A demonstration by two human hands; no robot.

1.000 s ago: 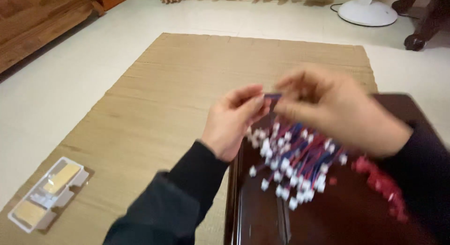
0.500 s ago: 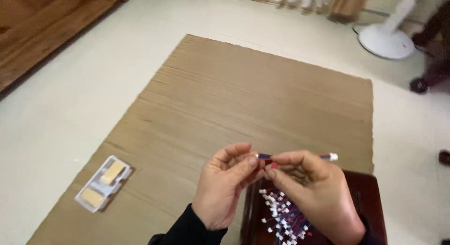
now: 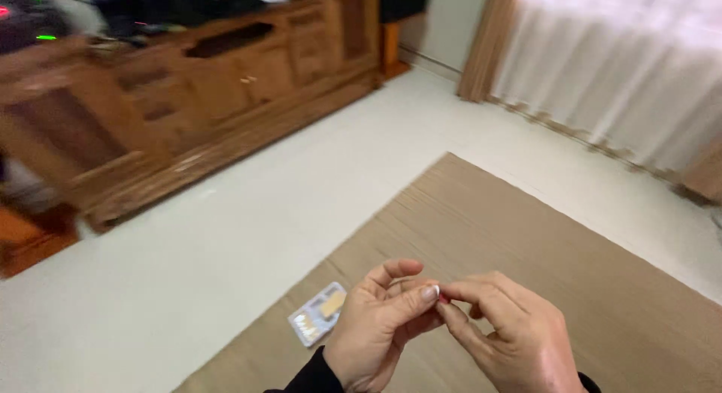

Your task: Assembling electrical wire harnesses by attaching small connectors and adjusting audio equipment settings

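My left hand (image 3: 380,325) and my right hand (image 3: 511,336) meet fingertip to fingertip low in the view, above a woven tan floor mat (image 3: 541,242). Together they pinch a small thin piece with a red tip (image 3: 442,297), mostly hidden by the fingers. Both hands wear dark sleeves. The dark table with the pile of small pieces is out of view.
A small clear plastic packet with yellow inserts (image 3: 320,314) lies on the mat's left edge. Pale floor (image 3: 226,235) surrounds the mat. A long wooden cabinet (image 3: 188,100) lines the far left wall. White curtains (image 3: 624,69) hang at the back right.
The view has tilted up and swung left; the dark table and pile have dropped out of sight, the cabinet and curtains have appeared. My hands stay together on the small piece.
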